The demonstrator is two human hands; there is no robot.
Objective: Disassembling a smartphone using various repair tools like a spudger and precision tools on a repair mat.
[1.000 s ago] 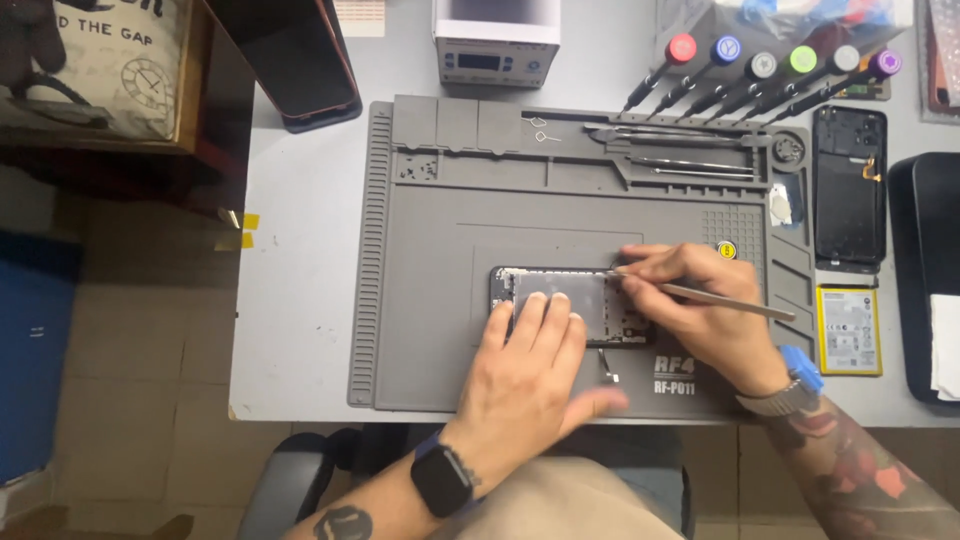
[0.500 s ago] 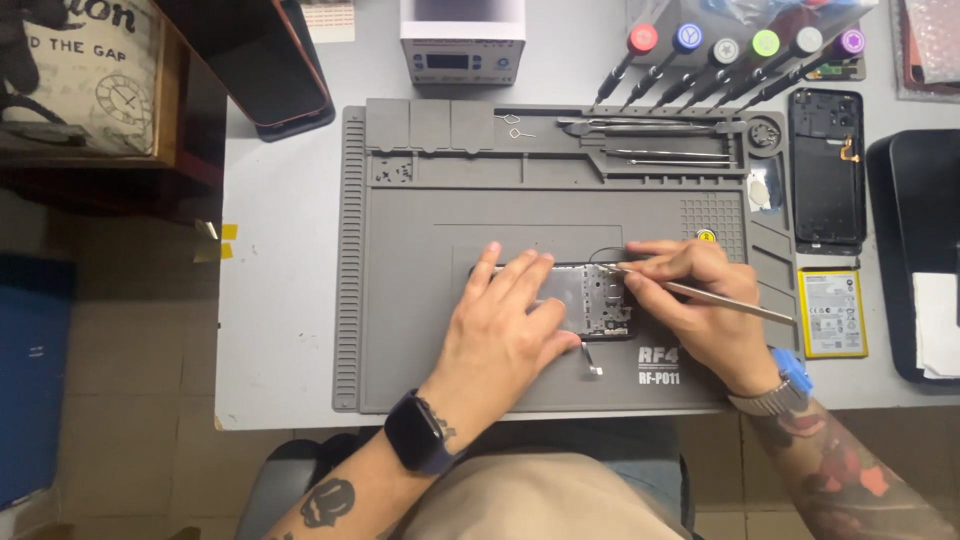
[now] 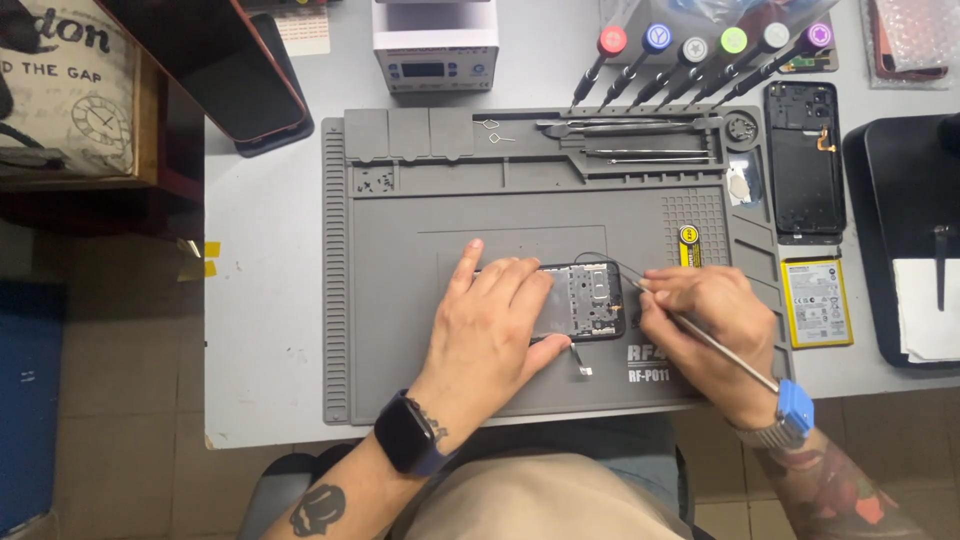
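An opened phone with its circuit board showing lies on the grey repair mat. My left hand presses flat on the phone's left part and holds it down. My right hand grips thin metal tweezers, with the tip at the phone's right edge, near a thin black wire that arcs above the phone. A small loose part lies on the mat just below the phone.
Screwdrivers with coloured caps stand at the back right. A phone back cover and a battery lie right of the mat. A white device sits at the back. A dark tablet lies at the back left, a black tray at right.
The view has shifted slightly. My left hand has spread flatter over the phone, and my right hand with the tweezers has stayed at the phone's right edge.
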